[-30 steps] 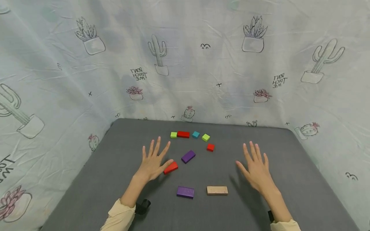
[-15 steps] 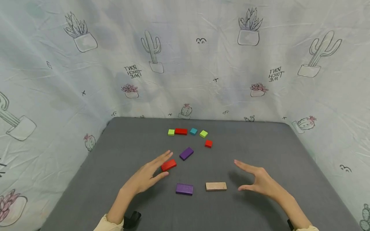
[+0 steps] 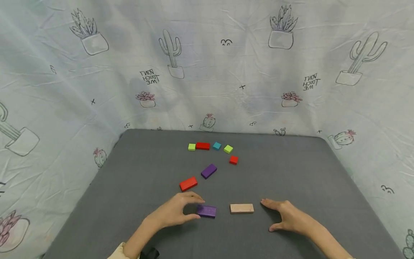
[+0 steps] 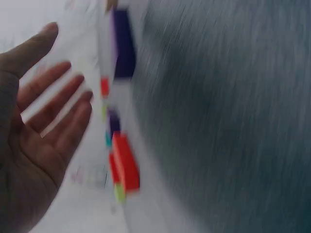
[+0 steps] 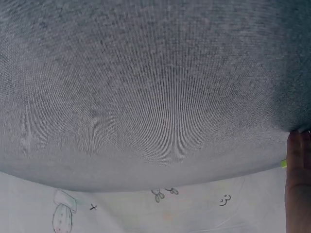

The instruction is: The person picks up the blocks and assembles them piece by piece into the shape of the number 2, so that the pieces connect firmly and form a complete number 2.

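Note:
In the head view my left hand (image 3: 173,213) is at the left end of the nearer purple block (image 3: 207,211), thumb and fingers parted with a gap between them. The blurred left wrist view shows the hand (image 4: 48,141) with its fingers extended, and that purple block (image 4: 124,43) beyond the fingertips. My right hand (image 3: 289,217) is low over the grey table, thumb and fingers apart, holding nothing. A plain wooden block (image 3: 242,208) lies left of its fingertips. Only part of the right hand (image 5: 297,179) shows at the edge of the right wrist view.
Behind the left hand lies a red block (image 3: 188,183), with another purple block (image 3: 208,171) farther back. Small green, blue and red blocks, including a red cube (image 3: 234,160), lie toward the table's far side. A cactus-print curtain (image 3: 207,72) surrounds the grey table (image 3: 291,169).
Both hands have come down and nearer from spread, raised positions. The left has moved to the nearer purple block, the right beside the wooden block. The blocks stay where they were.

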A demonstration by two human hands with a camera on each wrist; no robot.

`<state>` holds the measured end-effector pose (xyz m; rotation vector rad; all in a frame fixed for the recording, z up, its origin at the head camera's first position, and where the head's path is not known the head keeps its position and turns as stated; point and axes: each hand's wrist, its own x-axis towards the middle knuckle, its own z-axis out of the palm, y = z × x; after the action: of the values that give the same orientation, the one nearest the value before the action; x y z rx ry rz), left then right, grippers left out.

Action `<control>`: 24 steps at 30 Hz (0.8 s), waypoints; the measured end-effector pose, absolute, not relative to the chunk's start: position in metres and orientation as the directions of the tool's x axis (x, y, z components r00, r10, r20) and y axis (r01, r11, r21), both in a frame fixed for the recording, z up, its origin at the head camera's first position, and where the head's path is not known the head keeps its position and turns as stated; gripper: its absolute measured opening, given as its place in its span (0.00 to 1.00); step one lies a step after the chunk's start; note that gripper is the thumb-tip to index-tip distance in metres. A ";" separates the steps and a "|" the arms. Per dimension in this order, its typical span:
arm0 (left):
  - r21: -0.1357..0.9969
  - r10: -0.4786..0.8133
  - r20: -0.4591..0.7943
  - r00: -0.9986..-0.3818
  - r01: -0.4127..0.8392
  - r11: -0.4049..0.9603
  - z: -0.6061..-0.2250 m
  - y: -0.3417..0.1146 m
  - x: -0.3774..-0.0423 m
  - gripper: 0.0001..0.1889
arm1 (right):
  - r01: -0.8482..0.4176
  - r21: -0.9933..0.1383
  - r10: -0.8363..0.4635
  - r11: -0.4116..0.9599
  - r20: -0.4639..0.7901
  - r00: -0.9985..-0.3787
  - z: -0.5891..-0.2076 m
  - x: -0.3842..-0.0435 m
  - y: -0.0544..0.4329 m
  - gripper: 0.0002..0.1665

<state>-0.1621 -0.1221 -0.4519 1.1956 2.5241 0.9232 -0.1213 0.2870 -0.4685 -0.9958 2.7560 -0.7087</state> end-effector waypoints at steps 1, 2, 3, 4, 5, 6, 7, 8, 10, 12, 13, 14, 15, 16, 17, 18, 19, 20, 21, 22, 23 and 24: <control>0.591 0.760 0.045 -0.648 0.631 0.503 -0.453 -0.117 -0.160 0.25 | -0.565 -0.471 -0.630 0.677 0.026 -0.777 -0.469 -0.121 0.286 0.50; 0.562 0.767 0.020 -0.641 0.642 0.521 -0.456 -0.113 -0.159 0.27 | -0.563 -0.472 -0.629 0.679 0.022 -0.777 -0.469 -0.120 0.286 0.50; 0.538 0.773 0.005 -0.634 0.653 0.532 -0.458 -0.109 -0.158 0.28 | -0.560 -0.475 -0.627 0.679 0.021 -0.778 -0.469 -0.120 0.285 0.50; 0.512 0.776 -0.014 -0.631 0.662 0.548 -0.460 -0.105 -0.158 0.29 | -0.558 -0.480 -0.627 0.677 0.022 -0.779 -0.470 -0.119 0.285 0.50; 0.490 0.777 -0.029 -0.629 0.669 0.559 -0.463 -0.101 -0.157 0.29 | -0.557 -0.482 -0.626 0.676 0.022 -0.780 -0.470 -0.119 0.284 0.50; 0.471 0.778 -0.036 -0.628 0.676 0.567 -0.465 -0.098 -0.157 0.29 | -0.556 -0.482 -0.625 0.677 0.023 -0.780 -0.470 -0.119 0.284 0.49; 0.456 0.777 -0.038 -0.628 0.681 0.572 -0.467 -0.096 -0.157 0.28 | -0.555 -0.481 -0.623 0.679 0.021 -0.782 -0.471 -0.119 0.284 0.49; 0.447 0.776 -0.037 -0.629 0.684 0.576 -0.469 -0.094 -0.158 0.26 | -0.552 -0.484 -0.622 0.679 0.019 -0.782 -0.471 -0.119 0.284 0.49; 0.448 0.770 -0.035 -0.637 0.679 0.582 -0.470 -0.091 -0.160 0.23 | -0.549 -0.485 -0.620 0.681 0.018 -0.785 -0.472 -0.119 0.285 0.49; 0.466 0.769 -0.013 -0.639 0.677 0.570 -0.471 -0.090 -0.164 0.20 | -0.549 -0.481 -0.617 0.683 0.021 -0.787 -0.472 -0.118 0.286 0.49; 0.477 0.768 -0.004 -0.640 0.674 0.564 -0.471 -0.089 -0.165 0.18 | -0.550 -0.483 -0.617 0.682 0.024 -0.787 -0.472 -0.119 0.286 0.49; 0.488 0.768 0.002 -0.641 0.671 0.559 -0.471 -0.089 -0.167 0.17 | -0.552 -0.483 -0.618 0.679 0.030 -0.786 -0.472 -0.119 0.286 0.49; 0.496 0.766 0.006 -0.643 0.667 0.556 -0.471 -0.089 -0.169 0.17 | -0.556 -0.481 -0.619 0.678 0.036 -0.785 -0.473 -0.119 0.287 0.49; 0.503 0.765 0.008 -0.643 0.665 0.553 -0.471 -0.089 -0.170 0.17 | -0.559 -0.479 -0.619 0.677 0.041 -0.784 -0.473 -0.119 0.287 0.49; 0.507 0.764 0.011 -0.645 0.662 0.551 -0.471 -0.088 -0.171 0.17 | -0.558 -0.480 -0.618 0.677 0.041 -0.785 -0.473 -0.119 0.287 0.49; 0.510 0.763 0.015 -0.646 0.661 0.550 -0.471 -0.088 -0.172 0.18 | -0.556 -0.481 -0.617 0.678 0.040 -0.786 -0.473 -0.119 0.287 0.49; 0.511 0.762 0.020 -0.647 0.662 0.548 -0.471 -0.088 -0.173 0.18 | -0.554 -0.483 -0.615 0.679 0.038 -0.787 -0.473 -0.119 0.287 0.49; 0.512 0.762 0.023 -0.647 0.662 0.547 -0.471 -0.087 -0.174 0.18 | -0.551 -0.483 -0.614 0.680 0.034 -0.789 -0.473 -0.119 0.287 0.49; 0.513 0.761 0.025 -0.649 0.662 0.547 -0.471 -0.087 -0.174 0.18 | -0.546 -0.485 -0.612 0.683 0.030 -0.791 -0.474 -0.119 0.288 0.49; 0.514 0.761 0.028 -0.648 0.662 0.545 -0.470 -0.087 -0.174 0.18 | -0.543 -0.488 -0.611 0.683 0.026 -0.792 -0.473 -0.119 0.288 0.49; 0.514 0.762 0.031 -0.647 0.665 0.543 -0.470 -0.086 -0.174 0.19 | -0.539 -0.491 -0.610 0.684 0.021 -0.792 -0.473 -0.119 0.288 0.49; 0.512 0.763 0.034 -0.646 0.667 0.541 -0.470 -0.085 -0.175 0.19 | -0.538 -0.492 -0.609 0.685 0.018 -0.793 -0.473 -0.119 0.288 0.49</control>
<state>-0.1746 -0.0854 -0.4699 1.2128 2.5843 0.7351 -0.1193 0.2881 -0.4733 -0.9408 2.7472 -0.7310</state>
